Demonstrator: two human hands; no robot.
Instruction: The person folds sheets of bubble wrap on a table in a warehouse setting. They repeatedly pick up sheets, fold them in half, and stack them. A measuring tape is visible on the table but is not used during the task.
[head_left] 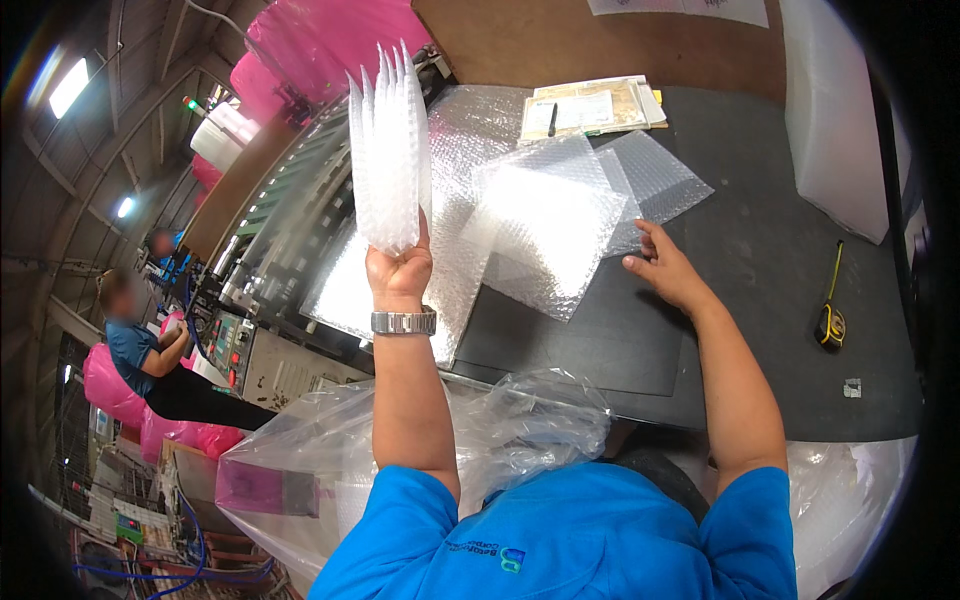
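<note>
Upright in my left hand stands a stack of bubble wrap bags, gripped at its lower end, with the sheet tips fanning apart at the top. My right hand is empty, thumb and fingers apart, just over the table beside the loose bubble wrap sheets. These clear sheets overlap at angles on the dark table. A further bubble wrap piece pokes out behind them to the right. A wide silvery bubble wrap sheet lies under and beyond my left hand.
On the black table lie a yellow tape measure and papers with a pen. A machine with rollers stands left. A clear plastic bag hangs at the near edge. Another person stands far left.
</note>
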